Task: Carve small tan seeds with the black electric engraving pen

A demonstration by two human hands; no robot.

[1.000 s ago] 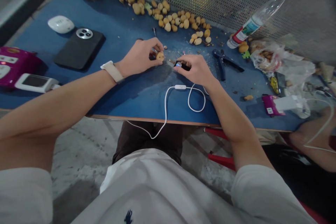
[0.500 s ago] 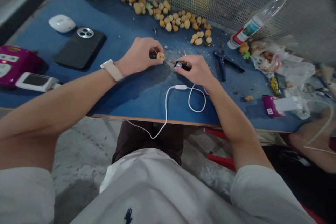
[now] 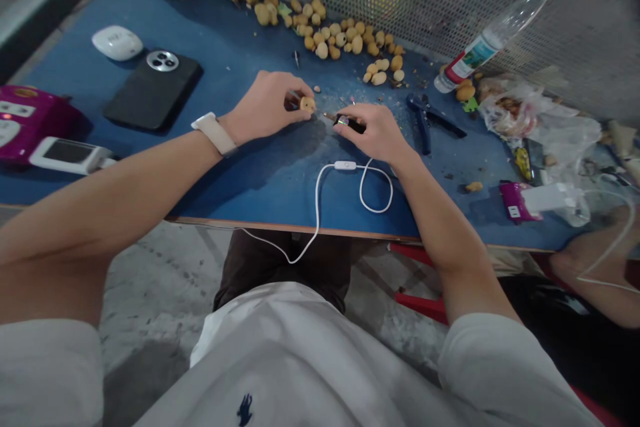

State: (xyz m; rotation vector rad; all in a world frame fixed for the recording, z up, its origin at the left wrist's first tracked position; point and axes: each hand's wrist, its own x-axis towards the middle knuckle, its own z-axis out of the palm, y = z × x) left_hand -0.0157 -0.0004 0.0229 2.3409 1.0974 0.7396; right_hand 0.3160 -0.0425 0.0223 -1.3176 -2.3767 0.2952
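Left hand (image 3: pixel 265 107) is pinching a small tan nut (image 3: pixel 307 104) at 12 o'clock, right hand (image 3: pixel 376 135) is gripping a black tool (image 3: pixel 351 124); a slip could jab the left hand

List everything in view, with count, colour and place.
table top: one, blue, under everything
round fruits: dozens, tan, along far edge
phone: one, black, far left
oval case: one, white, beside phone
box: one, magenta, left edge
screen device: one, white, left edge
pliers: one pair, dark blue, right of hands
bottle: one, clear with red cap, far right
plastic bag: one, clear, right
cable: one, white, below hands
co-worker's hand: one, right edge
watch: one, cream, left wrist
left hand: one, centre, pinching a tan fruit
right hand: one, centre, gripping a small black tool
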